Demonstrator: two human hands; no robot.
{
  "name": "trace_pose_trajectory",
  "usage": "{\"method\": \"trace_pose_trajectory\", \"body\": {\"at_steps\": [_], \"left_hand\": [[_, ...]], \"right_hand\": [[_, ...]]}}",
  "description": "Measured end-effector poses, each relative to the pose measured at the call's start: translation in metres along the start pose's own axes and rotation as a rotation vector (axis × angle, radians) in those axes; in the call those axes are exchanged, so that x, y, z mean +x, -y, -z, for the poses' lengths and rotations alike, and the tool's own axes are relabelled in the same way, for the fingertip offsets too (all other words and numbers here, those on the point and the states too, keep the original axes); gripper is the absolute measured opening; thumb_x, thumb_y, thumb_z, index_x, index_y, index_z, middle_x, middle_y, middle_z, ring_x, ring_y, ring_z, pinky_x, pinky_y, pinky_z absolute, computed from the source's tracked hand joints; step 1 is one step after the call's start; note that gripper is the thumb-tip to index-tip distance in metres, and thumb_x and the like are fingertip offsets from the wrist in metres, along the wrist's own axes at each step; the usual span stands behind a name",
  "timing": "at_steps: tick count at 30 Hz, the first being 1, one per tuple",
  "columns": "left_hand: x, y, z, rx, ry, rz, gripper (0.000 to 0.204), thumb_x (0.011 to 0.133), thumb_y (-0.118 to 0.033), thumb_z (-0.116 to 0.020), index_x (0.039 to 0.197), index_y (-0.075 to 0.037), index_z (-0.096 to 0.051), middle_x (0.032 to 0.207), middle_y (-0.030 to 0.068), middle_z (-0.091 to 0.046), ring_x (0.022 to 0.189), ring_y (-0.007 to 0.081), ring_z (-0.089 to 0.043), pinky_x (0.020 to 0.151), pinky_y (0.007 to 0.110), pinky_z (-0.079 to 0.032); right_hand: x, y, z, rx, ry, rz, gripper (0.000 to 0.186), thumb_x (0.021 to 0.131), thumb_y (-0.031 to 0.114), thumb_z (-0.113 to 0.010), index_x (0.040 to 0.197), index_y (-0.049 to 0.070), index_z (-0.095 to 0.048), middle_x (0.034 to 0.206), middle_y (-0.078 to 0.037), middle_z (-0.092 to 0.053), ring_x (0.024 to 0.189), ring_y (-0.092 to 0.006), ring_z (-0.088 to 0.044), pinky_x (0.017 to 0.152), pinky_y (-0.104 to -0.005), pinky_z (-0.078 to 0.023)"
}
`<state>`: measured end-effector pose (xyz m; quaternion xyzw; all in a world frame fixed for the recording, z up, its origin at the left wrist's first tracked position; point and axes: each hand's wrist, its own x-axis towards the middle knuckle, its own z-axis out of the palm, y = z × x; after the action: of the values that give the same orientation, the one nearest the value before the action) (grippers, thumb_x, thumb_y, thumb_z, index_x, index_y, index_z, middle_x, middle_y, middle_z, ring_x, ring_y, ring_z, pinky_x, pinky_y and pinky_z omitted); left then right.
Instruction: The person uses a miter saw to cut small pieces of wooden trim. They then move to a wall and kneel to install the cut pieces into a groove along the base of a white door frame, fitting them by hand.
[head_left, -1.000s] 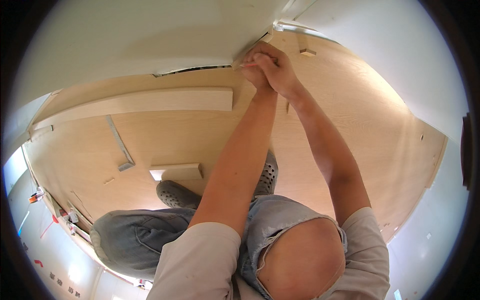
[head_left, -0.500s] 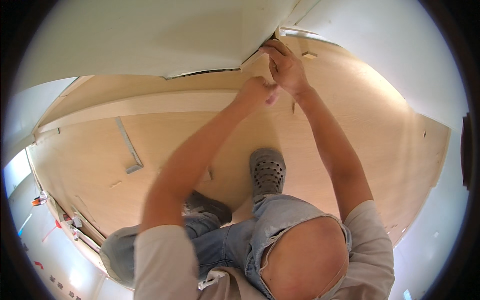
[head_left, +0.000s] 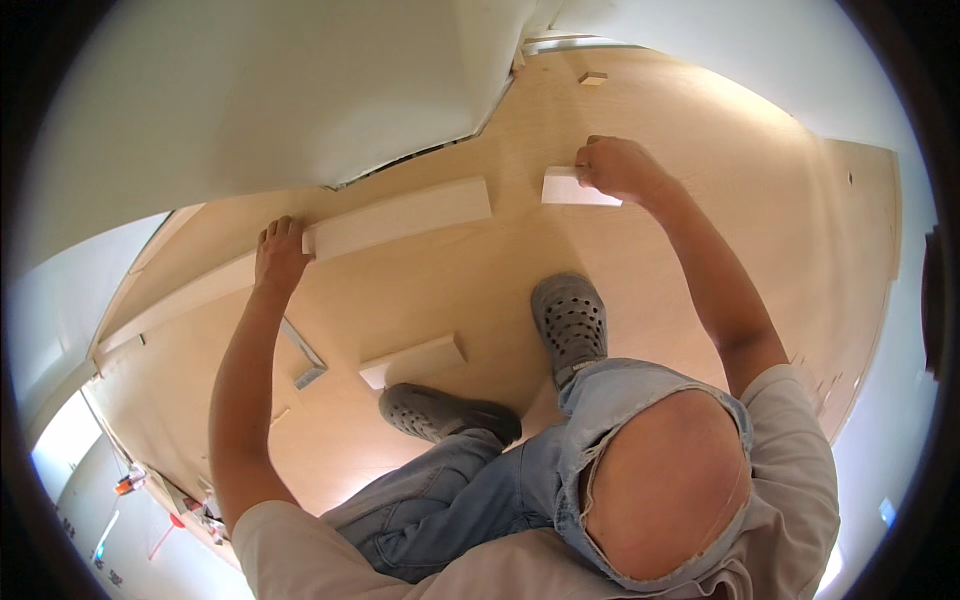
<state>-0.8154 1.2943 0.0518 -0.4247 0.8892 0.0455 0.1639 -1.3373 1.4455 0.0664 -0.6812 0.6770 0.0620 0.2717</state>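
My left hand is closed over the edge of a long pale wooden board, which lies along the base of the white panel. The fingers hook over its far side. My right hand pinches a short pale wooden block at its right end, beyond my right shoe. Part of the block's far side is hidden behind the fingers. Another short wooden board lies by my left shoe. A metal try square rests on the plywood close to my left forearm.
Below is a plywood floor. A white panel overhangs the far left, with a dark gap under its edge. A small wood offcut lies at the far side. Tools sit at the lower left. My grey clogs stand between the boards.
My left hand has moved left onto the long board. My right hand has come away from the panel corner, toward me and right, and now holds the short block. The view has shifted.
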Motion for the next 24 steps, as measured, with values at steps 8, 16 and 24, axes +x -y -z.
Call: {"method": "trace_pose_trajectory", "body": {"at_steps": [8, 16, 24], "left_hand": [[0.011, 0.031, -0.002, -0.234, 0.122, -0.01, 0.044, 0.07, -0.015, -0.083, 0.106, -0.004, -0.061, 0.108, 0.0143, -0.061, 0.11, 0.039, -0.055, 0.09, 0.05, -0.048], [0.015, 0.024, -0.006, -0.235, -0.18, 0.056, 0.024, 0.084, -0.011, -0.074, 0.103, -0.003, -0.063, 0.107, 0.0159, -0.062, 0.104, 0.0405, -0.057, 0.085, 0.05, -0.048], [0.037, 0.025, 0.004, -0.291, -0.097, 0.152, 0.026, 0.088, -0.015, -0.071, 0.109, -0.003, -0.063, 0.103, 0.0154, -0.069, 0.1, 0.0397, -0.061, 0.086, 0.049, -0.047]], "right_hand": [[0.021, 0.104, -0.082, 0.486, -0.174, -0.121, 0.029, 0.089, 0.029, -0.071, 0.104, 0.005, -0.066, 0.1, -0.013, -0.068, 0.093, -0.0343, -0.066, 0.08, -0.0447, -0.053], [0.069, 0.112, -0.072, 0.489, -0.555, -0.064, 0.026, 0.091, 0.029, -0.07, 0.104, 0.007, -0.066, 0.093, -0.012, -0.07, 0.089, -0.0324, -0.068, 0.074, -0.0453, -0.053], [0.083, 0.104, -0.075, 0.419, -0.662, 0.004, 0.025, 0.09, 0.028, -0.071, 0.091, 0.005, -0.063, 0.082, -0.01, -0.071, 0.075, -0.0313, -0.069, 0.064, -0.0424, -0.053]]}}
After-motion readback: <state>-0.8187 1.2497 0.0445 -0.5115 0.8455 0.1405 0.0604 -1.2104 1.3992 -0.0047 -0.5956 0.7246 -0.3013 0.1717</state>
